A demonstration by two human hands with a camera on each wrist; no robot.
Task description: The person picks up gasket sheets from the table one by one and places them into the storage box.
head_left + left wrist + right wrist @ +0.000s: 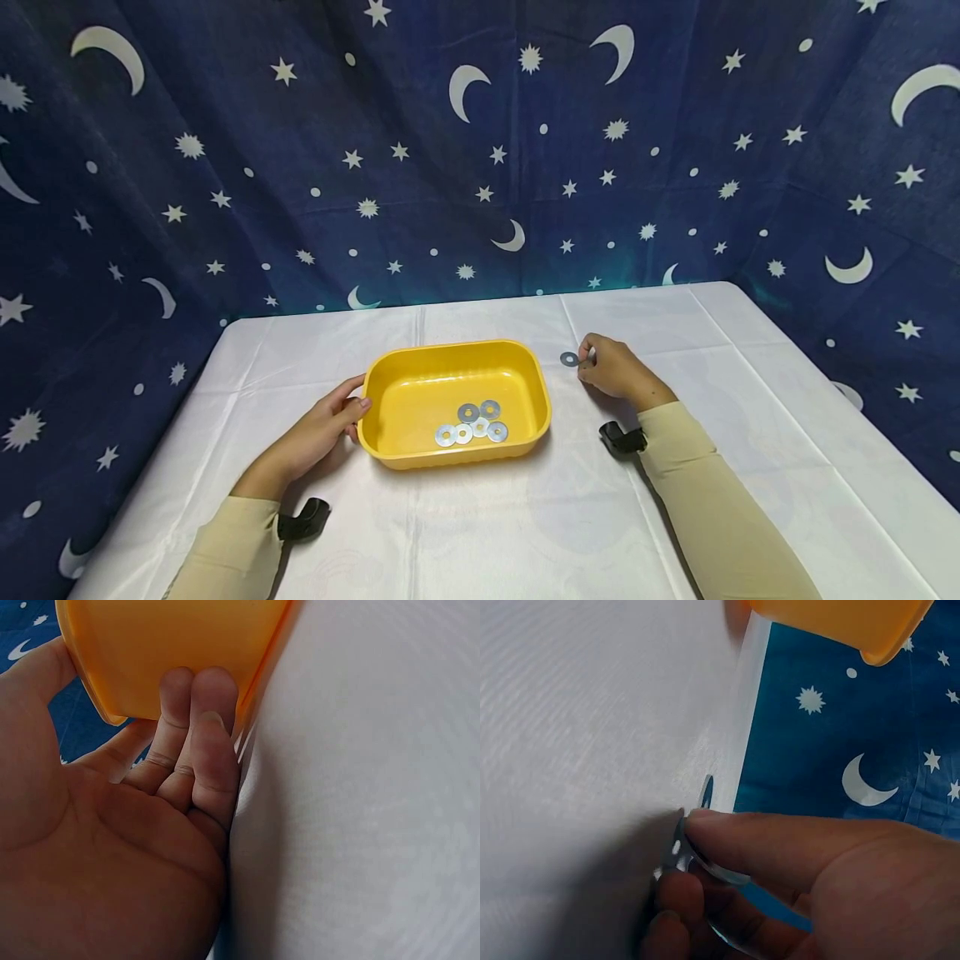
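Note:
A yellow plastic tray (386, 429) holds several flat metal washers (468, 412), gathered near its front wall. My left hand (322, 429) grips the tray's left end, thumb over the rim and the other fingers against the outer wall, as the left wrist view shows from below. To the right of the tray, my right hand (615, 367) is low over the table. Its thumb and fingers pinch metal washers (676, 847), partly hidden by the fingers. Just left of the fingertips in the head view is one more washer (569, 359).
A white cloth (480, 533) covers the table. Behind it and along both sides hangs a dark blue curtain (420, 233) with moons and stars. Black wrist straps (622, 439) show at both sleeves.

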